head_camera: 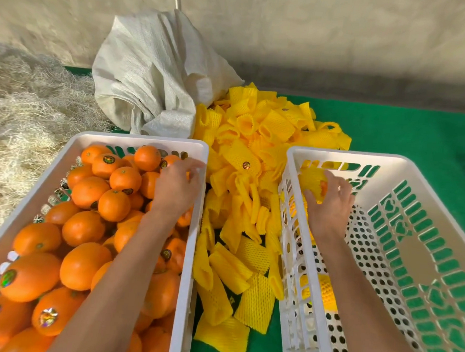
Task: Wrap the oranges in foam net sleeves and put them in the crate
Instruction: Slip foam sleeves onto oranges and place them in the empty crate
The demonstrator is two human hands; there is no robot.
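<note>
A white crate (135, 138) on the left is heaped with loose oranges (84, 226). My left hand (176, 186) reaches into its far right corner, fingers curled down over an orange that is mostly hidden beneath it. Between the crates lies a pile of yellow foam net sleeves (255, 139). My right hand (330, 206) holds a sleeve-wrapped orange (314, 180) low in the far left corner of the right white crate (349, 154). A second wrapped orange (325, 290) lies on that crate's floor beside my right forearm.
A crumpled white woven sack (150, 70) stands behind the left crate. Straw (19, 124) is heaped at the far left. Everything rests on a green mat (419, 132) that runs back to a pale wall.
</note>
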